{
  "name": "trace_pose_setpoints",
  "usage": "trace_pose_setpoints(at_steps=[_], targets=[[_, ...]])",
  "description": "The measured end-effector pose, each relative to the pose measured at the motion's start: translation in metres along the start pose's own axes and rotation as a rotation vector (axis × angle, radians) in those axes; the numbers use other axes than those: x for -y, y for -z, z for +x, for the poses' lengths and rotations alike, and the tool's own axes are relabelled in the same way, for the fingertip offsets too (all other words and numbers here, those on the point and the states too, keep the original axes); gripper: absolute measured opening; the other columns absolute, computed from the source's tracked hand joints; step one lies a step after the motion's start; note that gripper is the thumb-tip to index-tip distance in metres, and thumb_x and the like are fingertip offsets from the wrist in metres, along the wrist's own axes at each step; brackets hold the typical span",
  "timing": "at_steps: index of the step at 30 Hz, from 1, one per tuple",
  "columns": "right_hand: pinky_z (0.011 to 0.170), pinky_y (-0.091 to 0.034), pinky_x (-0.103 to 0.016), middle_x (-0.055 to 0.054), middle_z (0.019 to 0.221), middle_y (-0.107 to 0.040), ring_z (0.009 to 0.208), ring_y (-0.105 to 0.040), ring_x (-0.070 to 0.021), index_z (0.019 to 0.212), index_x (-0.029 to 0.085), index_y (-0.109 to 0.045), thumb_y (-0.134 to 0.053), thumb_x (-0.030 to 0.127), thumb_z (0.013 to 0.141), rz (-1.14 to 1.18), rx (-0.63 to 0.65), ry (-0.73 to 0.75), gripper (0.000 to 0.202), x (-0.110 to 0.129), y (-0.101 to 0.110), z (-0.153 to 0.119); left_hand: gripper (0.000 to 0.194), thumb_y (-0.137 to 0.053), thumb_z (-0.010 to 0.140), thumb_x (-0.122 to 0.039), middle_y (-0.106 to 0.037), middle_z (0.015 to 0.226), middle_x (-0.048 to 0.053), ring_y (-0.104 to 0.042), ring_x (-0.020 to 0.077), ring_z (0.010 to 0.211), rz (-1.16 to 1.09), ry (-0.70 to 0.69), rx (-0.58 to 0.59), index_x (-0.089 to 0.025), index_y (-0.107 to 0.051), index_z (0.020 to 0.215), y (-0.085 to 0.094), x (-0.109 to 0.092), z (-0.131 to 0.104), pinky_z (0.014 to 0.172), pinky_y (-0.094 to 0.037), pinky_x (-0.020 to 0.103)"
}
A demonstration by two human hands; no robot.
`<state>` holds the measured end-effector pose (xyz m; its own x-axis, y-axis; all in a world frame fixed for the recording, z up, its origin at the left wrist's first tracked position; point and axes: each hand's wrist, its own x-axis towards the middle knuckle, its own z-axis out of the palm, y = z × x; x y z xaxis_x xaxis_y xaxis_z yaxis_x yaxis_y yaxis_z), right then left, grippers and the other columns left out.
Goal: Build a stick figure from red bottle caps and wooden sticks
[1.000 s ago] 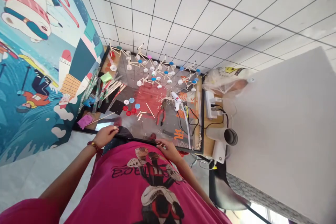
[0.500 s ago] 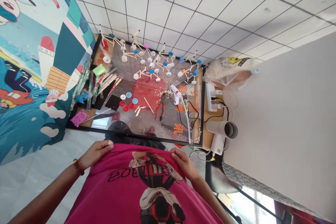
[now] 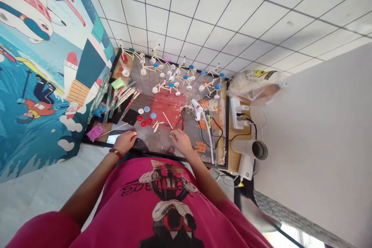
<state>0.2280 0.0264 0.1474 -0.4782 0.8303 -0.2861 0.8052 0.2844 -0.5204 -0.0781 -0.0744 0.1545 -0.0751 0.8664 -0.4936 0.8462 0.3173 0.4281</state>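
Left hand (image 3: 125,142), fingers curled, and right hand (image 3: 180,142), fingers apparently extended near pliers (image 3: 183,124), leave room between at the tabletop's (image 3: 151,140) near edge.

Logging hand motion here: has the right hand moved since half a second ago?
Yes, forward: the right hand has gone from short of the near edge of the table to over it, near the long stick.

Stick-and-cap models (image 3: 171,85) run along the back edge of the tabletop (image 3: 145,135), packets (image 3: 100,92) by the left edge, loose caps (image 3: 149,121) and short sticks (image 3: 156,126) around the middle, glue gun (image 3: 197,109) to their right, and by the right edge I see cups (image 3: 245,147) in front of a power strip (image 3: 235,114).
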Motion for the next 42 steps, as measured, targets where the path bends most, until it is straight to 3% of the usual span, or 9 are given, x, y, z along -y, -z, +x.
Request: trace_pose_setpoints(at_steps=[4, 8, 14, 18, 23, 31, 35, 39, 42], targets=[[0.101, -0.039, -0.038, -0.013, 0.131, -0.057, 0.118, -0.051, -0.0260, 0.131, 0.020, -0.057, -0.056, 0.026, 0.095, -0.117, -0.089, -0.022, 0.037, 0.024, -0.013, 0.042, 0.036, -0.060, 0.094, -0.036, -0.060, 0.127, 0.010, -0.062, 0.0232, 0.108, -0.021, -0.017, -0.042, -0.018, -0.058, 0.126, -0.014, -0.024, 0.021, 0.090, -0.055, 0.044], [0.097, -0.039, -0.043, -0.015, 0.121, -0.061, 0.112, -0.052, -0.0292, 0.124, 0.019, -0.063, -0.053, 0.025, 0.096, -0.211, -0.087, -0.018, 0.031, 0.023, -0.011, 0.050, 0.035, -0.060, 0.094, -0.036, -0.060, 0.127, 0.010, -0.062, 0.0229, 0.108, -0.037, -0.021, -0.056, -0.019, -0.059, 0.125, -0.020, -0.035, 0.023, 0.090, -0.055, 0.043], [0.097, -0.038, -0.036, -0.009, 0.138, -0.054, 0.118, -0.049, -0.0249, 0.132, 0.029, -0.059, -0.054, 0.030, 0.097, -0.239, -0.006, 0.218, 0.036, 0.040, -0.020, 0.053, 0.020, -0.058, 0.094, -0.030, -0.070, 0.108, 0.008, -0.065, 0.0195, 0.097, -0.060, 0.006, -0.061, -0.019, -0.069, 0.106, -0.020, -0.024, 0.009, 0.089, -0.052, 0.037], [0.097, -0.038, -0.038, -0.009, 0.141, -0.052, 0.118, -0.049, -0.0265, 0.128, 0.028, -0.062, -0.056, 0.035, 0.096, -0.222, 0.014, 0.271, 0.034, 0.049, -0.032, 0.059, 0.021, -0.053, 0.092, -0.024, -0.074, 0.103, 0.008, -0.067, 0.0199, 0.098, -0.074, 0.021, -0.092, -0.021, -0.073, 0.095, -0.019, -0.010, -0.001, 0.088, -0.049, 0.031], [0.098, -0.037, -0.038, -0.009, 0.142, -0.052, 0.119, -0.049, -0.0260, 0.127, 0.028, -0.064, -0.054, 0.026, 0.095, -0.215, -0.008, 0.237, 0.033, 0.028, -0.029, 0.050, 0.024, -0.051, 0.092, -0.027, -0.075, 0.106, 0.007, -0.068, 0.0206, 0.098, -0.107, 0.041, -0.159, -0.022, -0.074, 0.097, -0.013, 0.000, 0.001, 0.088, -0.049, 0.030], [0.098, -0.035, -0.043, -0.012, 0.138, -0.056, 0.124, -0.046, -0.0286, 0.124, 0.023, -0.065, -0.052, 0.020, 0.093, -0.236, -0.102, 0.078, 0.034, -0.009, -0.019, 0.021, 0.028, -0.050, 0.091, -0.026, -0.074, 0.108, 0.011, -0.067, 0.0238, 0.101, -0.080, 0.066, -0.315, -0.019, -0.074, 0.103, 0.005, -0.003, 0.037, 0.090, -0.049, 0.033], [0.099, -0.034, -0.042, -0.011, 0.142, -0.054, 0.128, -0.044, -0.0269, 0.122, 0.025, -0.065, -0.053, 0.020, 0.093, -0.235, -0.099, 0.102, 0.032, -0.014, -0.023, 0.015, 0.034, -0.045, 0.091, -0.019, -0.068, 0.124, 0.013, -0.058, 0.0268, 0.119, -0.019, 0.024, -0.379, -0.016, -0.071, 0.113, 0.012, -0.006, 0.048, 0.104, -0.043, 0.039], [0.101, -0.032, -0.044, -0.011, 0.144, -0.052, 0.131, -0.042, -0.0279, 0.121, 0.025, -0.066, -0.054, 0.021, 0.093, -0.232, -0.106, 0.122, 0.031, -0.015, -0.027, 0.012, 0.037, -0.052, 0.088, -0.019, -0.059, 0.141, 0.010, -0.040, 0.0320, 0.139, 0.032, -0.053, -0.377, -0.018, -0.068, 0.121, 0.006, -0.006, 0.050, 0.117, -0.028, 0.049], [0.102, -0.031, -0.045, -0.011, 0.144, -0.052, 0.131, -0.041, -0.0283, 0.121, 0.025, -0.066, -0.055, 0.020, 0.092, -0.219, -0.119, 0.143, 0.031, -0.014, -0.027, 0.009, 0.035, -0.056, 0.087, -0.024, -0.056, 0.144, 0.009, -0.042, 0.0343, 0.136, 0.044, -0.060, -0.371, -0.019, -0.069, 0.120, -0.001, -0.005, 0.045, 0.116, -0.030, 0.051]])
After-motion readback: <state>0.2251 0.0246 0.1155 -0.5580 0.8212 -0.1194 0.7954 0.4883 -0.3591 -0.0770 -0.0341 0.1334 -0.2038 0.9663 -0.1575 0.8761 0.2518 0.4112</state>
